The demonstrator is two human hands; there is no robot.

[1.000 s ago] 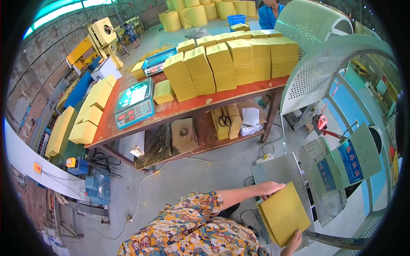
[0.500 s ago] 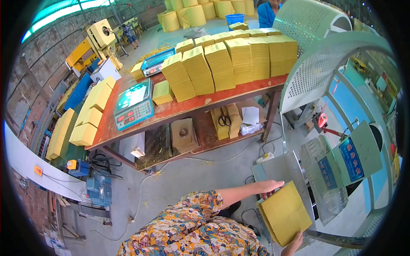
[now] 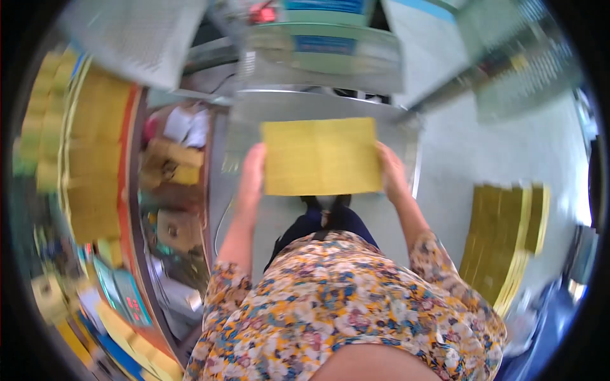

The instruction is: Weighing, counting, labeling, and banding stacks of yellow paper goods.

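A stack of yellow paper is held level in front of my body, its broad face up. My left hand grips its left edge, and my right hand has hold of the right edge. Most of the fingers are hidden beneath or behind the paper. Under and beyond the stack lies a grey metal table belonging to a machine. Motion blurs the picture, so the stack's thickness is hard to judge.
Beyond the metal table stands a green machine with a clear guard. To the left, a red-edged table bears yellow paper stacks and a teal scale. More yellow stacks rest at the right, near blue plastic sheeting.
My view has swung right to face the machine. The paper stack, tilted at the lower right before, is now level and straight ahead, with both hands still on it.
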